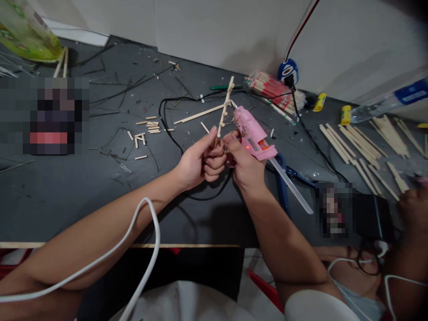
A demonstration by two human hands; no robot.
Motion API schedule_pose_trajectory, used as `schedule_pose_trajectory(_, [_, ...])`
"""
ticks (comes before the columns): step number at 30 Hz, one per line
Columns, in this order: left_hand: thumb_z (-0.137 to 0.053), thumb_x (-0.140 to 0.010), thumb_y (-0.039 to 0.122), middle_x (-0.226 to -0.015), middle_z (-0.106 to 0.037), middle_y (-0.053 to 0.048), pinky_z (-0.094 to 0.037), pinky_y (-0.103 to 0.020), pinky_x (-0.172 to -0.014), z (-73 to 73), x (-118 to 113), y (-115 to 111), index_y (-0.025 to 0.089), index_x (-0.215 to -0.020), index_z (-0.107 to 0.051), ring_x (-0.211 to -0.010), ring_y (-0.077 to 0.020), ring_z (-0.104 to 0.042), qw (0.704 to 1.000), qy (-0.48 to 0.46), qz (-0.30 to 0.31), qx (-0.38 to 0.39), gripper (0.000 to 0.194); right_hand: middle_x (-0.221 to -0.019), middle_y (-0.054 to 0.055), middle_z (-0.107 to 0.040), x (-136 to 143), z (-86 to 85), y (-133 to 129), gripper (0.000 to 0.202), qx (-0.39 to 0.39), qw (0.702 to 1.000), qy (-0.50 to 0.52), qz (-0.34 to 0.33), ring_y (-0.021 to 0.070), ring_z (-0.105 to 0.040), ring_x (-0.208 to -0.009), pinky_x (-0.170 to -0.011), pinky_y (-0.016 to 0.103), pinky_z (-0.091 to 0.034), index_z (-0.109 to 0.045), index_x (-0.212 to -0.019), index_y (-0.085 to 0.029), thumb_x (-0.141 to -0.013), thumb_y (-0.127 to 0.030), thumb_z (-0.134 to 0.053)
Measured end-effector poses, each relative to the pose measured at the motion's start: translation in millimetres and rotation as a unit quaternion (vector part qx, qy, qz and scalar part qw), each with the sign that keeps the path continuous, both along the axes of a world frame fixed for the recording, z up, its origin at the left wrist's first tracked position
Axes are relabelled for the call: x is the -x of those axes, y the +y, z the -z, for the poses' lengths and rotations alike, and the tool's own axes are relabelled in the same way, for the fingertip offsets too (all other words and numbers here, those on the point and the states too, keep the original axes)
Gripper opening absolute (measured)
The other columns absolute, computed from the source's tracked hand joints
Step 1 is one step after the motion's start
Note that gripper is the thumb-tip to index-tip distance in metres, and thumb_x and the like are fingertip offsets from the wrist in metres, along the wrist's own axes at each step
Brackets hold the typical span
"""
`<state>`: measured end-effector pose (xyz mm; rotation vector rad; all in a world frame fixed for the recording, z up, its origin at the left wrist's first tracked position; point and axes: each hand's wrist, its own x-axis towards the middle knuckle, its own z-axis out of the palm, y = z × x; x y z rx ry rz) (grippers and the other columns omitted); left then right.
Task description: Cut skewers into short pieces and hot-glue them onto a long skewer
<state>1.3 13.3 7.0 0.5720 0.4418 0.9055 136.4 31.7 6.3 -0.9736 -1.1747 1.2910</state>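
My left hand [203, 162] pinches the lower end of a thin wooden stick [226, 104], which stands up tilted and carries several small knobs along its length. My right hand [245, 160] is wrapped round the handle of a pink hot glue gun [250, 127]. The gun's nozzle points up and left, close by the stick; whether it touches cannot be made out. A small orange light glows on its side, and a long clear glue stick [294, 189] sticks out of its back. Short cut wooden pieces [153, 125] lie left of my hands.
Black cable [163, 118] loops round behind my hands. Beyond lie a packet of skewers [274, 91] and a blue socket [288, 71]. Flat wooden sticks [361, 142] and a plastic bottle [377, 104] lie at right. Another person's hand [414, 207] is at the right edge. A white cable [157, 232] crosses my left arm.
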Motion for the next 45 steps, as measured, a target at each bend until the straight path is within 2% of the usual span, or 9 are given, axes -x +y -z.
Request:
schedule_pose_trajectory(3, [-0.047, -0.096, 0.076, -0.057, -0.017, 0.009, -0.011, -0.020, -0.037, 0.6, 0, 0, 0.024, -0.067, -0.029, -0.041, -0.0052, -0.011, 1.000, -0.007, 0.002, -0.002, 0.062, -0.065, -0.006, -0.059, 0, -1.3, 0, 0.035, 0.005, 1.000, -0.016, 0.000, 0.0062, -0.052, -0.050, -0.047, 0.021, -0.045, -0.067, -0.078, -0.021, -0.081, -0.050, -0.088])
schedule_pose_trajectory(12, [-0.048, -0.099, 0.070, -0.057, -0.018, 0.009, -0.011, -0.018, -0.038, 3.2, 0, 1, 0.023, -0.067, -0.032, -0.041, -0.0049, -0.012, 0.999, -0.049, 0.010, 0.016, 0.059, -0.064, -0.006, -0.058, -3, 0.5, 1, 0.040, 0.004, 0.999, -0.046, 0.020, 0.0064, -0.045, -0.048, -0.045, 0.023, -0.039, -0.066, -0.076, -0.022, -0.080, -0.056, -0.086])
schedule_pose_trajectory(19, [-0.041, -0.092, 0.087, -0.057, -0.019, 0.009, -0.013, -0.018, -0.038, -2.8, 3, -1, 0.022, -0.065, -0.034, -0.040, -0.0046, -0.017, 0.996, -0.058, -0.002, 0.064, 0.070, -0.057, -0.006, -0.055, -3, 3.4, 5, 0.040, 0.005, 0.997, -0.051, 0.055, 0.0078, -0.047, -0.045, -0.042, 0.024, -0.039, -0.065, -0.074, -0.024, -0.079, -0.056, -0.087])
schedule_pose_trajectory(23, [-0.039, -0.091, 0.087, -0.056, -0.019, 0.008, -0.016, -0.019, -0.038, -3.8, 11, 2, 0.023, -0.064, -0.037, -0.040, -0.0060, -0.020, 0.996, -0.065, 0.003, 0.063, 0.070, -0.051, -0.007, -0.053, -14, 0.8, 10, 0.039, -0.019, 0.992, -0.086, 0.090, 0.0096, -0.050, -0.042, -0.042, 0.026, -0.041, -0.064, -0.070, -0.024, -0.082, -0.055, -0.085])
schedule_pose_trajectory(28, [-0.035, -0.091, 0.086, -0.055, -0.020, 0.006, -0.017, -0.021, -0.038, -3.9, 19, 8, 0.024, -0.066, -0.042, -0.040, -0.0076, -0.022, 0.996, -0.058, -0.019, 0.066, 0.068, -0.055, -0.005, -0.055, -35, -4.9, 15, 0.033, -0.136, 0.964, -0.202, 0.107, 0.0120, -0.050, -0.045, -0.048, 0.031, -0.047, -0.069, -0.070, -0.024, -0.082, -0.049, -0.086])
schedule_pose_trajectory(32, [-0.032, -0.090, 0.089, -0.055, -0.019, 0.006, -0.017, -0.020, -0.039, -5.3, 20, 10, 0.024, -0.063, -0.039, -0.041, -0.0067, -0.020, 0.996, -0.056, -0.039, 0.060, 0.070, -0.068, -0.001, -0.061, -38, -12.7, 13, 0.026, -0.202, 0.929, -0.306, 0.059, 0.0143, -0.055, -0.059, -0.055, 0.032, -0.046, -0.070, -0.074, -0.024, -0.081, -0.041, -0.088])
schedule_pose_trajectory(35, [-0.029, -0.088, 0.093, -0.055, -0.018, 0.006, -0.017, -0.020, -0.039, -4.1, 18, 10, 0.024, -0.061, -0.035, -0.041, -0.0059, -0.019, 0.997, -0.051, -0.047, 0.038, 0.074, -0.074, 0.001, -0.065, -34, -22.1, 9, 0.023, -0.245, 0.908, -0.339, 0.012, 0.0159, -0.058, -0.066, -0.062, 0.034, -0.047, -0.068, -0.072, -0.024, -0.082, -0.033, -0.087])
schedule_pose_trajectory(41, [-0.046, -0.080, 0.097, -0.054, -0.017, 0.008, -0.014, -0.020, -0.038, 0.8, 16, 13, 0.024, -0.061, -0.030, -0.042, -0.0047, -0.013, 0.996, -0.065, -0.043, -0.039, 0.077, -0.063, -0.002, -0.055, -29, -34.3, 3, 0.036, -0.261, 0.888, -0.378, 0.000, 0.0126, -0.049, -0.057, -0.057, 0.033, -0.041, -0.053, -0.060, -0.022, -0.083, -0.023, -0.082])
schedule_pose_trajectory(45, [-0.040, -0.092, 0.086, -0.056, -0.019, 0.008, -0.014, -0.019, -0.038, -2.6, 16, 10, 0.022, -0.062, -0.034, -0.041, -0.0055, -0.018, 0.997, -0.048, -0.053, 0.039, 0.071, -0.061, -0.004, -0.051, -28, -34.7, 3, 0.035, -0.266, 0.889, -0.372, 0.006, 0.0097, -0.043, -0.055, -0.057, 0.030, -0.039, -0.051, -0.059, -0.022, -0.081, -0.017, -0.078])
